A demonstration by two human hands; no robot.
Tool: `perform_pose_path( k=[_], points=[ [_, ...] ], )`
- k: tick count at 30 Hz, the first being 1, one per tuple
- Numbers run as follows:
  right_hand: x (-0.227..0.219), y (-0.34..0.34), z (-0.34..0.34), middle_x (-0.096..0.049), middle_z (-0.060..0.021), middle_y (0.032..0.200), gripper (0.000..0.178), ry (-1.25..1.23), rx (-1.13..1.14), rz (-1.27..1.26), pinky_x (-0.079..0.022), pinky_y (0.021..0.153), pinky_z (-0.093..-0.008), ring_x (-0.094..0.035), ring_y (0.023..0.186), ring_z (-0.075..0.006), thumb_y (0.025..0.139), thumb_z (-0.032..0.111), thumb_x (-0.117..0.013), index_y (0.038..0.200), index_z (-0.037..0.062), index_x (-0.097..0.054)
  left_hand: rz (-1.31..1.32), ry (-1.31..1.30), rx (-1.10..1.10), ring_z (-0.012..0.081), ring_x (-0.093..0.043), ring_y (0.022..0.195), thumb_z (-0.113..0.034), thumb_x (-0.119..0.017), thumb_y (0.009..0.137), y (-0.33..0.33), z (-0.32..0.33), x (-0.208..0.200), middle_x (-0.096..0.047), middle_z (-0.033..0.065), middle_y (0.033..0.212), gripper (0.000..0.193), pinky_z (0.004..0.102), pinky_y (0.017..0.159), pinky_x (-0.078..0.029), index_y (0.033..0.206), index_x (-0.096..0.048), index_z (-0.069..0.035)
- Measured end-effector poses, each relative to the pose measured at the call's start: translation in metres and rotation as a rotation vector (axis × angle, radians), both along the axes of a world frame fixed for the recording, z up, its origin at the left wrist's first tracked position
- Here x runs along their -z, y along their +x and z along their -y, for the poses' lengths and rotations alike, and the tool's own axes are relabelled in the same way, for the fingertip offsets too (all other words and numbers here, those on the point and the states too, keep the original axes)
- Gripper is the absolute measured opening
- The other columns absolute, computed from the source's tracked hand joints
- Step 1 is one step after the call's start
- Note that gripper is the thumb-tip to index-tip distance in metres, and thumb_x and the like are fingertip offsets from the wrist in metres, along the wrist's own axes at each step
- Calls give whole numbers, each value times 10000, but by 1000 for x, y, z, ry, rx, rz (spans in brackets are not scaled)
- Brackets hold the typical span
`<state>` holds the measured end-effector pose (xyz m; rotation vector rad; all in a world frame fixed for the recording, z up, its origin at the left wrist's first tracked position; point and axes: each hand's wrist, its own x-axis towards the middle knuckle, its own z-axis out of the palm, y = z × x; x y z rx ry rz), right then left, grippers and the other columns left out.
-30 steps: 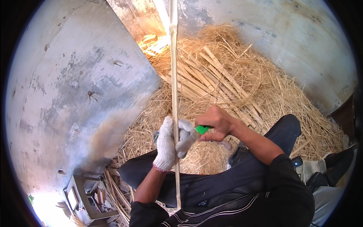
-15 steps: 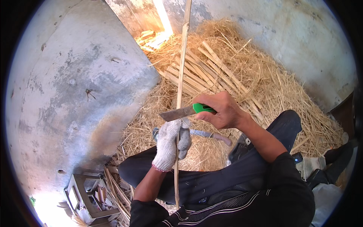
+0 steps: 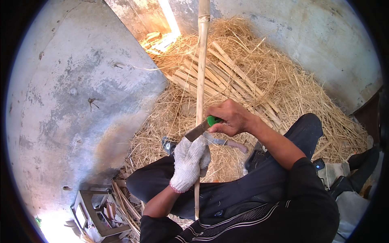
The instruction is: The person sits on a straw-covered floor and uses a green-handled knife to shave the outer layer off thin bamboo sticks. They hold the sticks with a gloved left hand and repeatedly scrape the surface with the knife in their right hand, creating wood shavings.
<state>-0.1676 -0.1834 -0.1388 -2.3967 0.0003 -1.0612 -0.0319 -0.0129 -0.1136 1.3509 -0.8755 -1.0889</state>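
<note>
The cane is held upright at the middle of the view, its far end running up past the top edge and its near end reaching down between the legs; at the far left a grey concrete wall is seen, and near its foot a small crate with split strips beside it; the left hand, in a white glove, is clenched round the cane low down; just above it the knife is laid with its blade against the cane; its green handle is gripped by the bare right hand; behind, straw and flat strips are piled to the right.
</note>
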Motion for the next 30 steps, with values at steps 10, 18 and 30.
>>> perform_pose_path(
  k=[10, 18, 30],
  points=[
    [6, 1, -8, -445, -59, 539, 567, -151, 153, 132, -391, 401, -380, -501, 425, -264, 911, 599, -537, 748, 56, -532, -606, 57, 353, 119, -296, 252, -340, -361, 1049, 5, -8, -21, -320, -25, 396, 294, 254, 260, -228, 934, -514, -116],
    [3, 0, 0, -496, -17, 497, 452, -304, 343, 132, -396, 379, -325, -541, 414, -184, 904, 526, -599, 744, 104, -569, -811, 69, 351, 120, -281, 267, -403, -428, 1032, 10, 0, -15, -323, -14, 423, 310, 259, 301, -246, 945, -498, -114],
    [-30, -158, 106, -374, 37, 539, 539, 821, 769, 925, -244, 369, -247, -323, 408, -69, 1018, 567, -342, 757, 109, -457, -384, 147, 340, 95, -351, 300, -410, -480, 1016, -3, -18, 11, -397, -5, 439, 381, 227, 314, -259, 889, -530, -54]
  ],
)
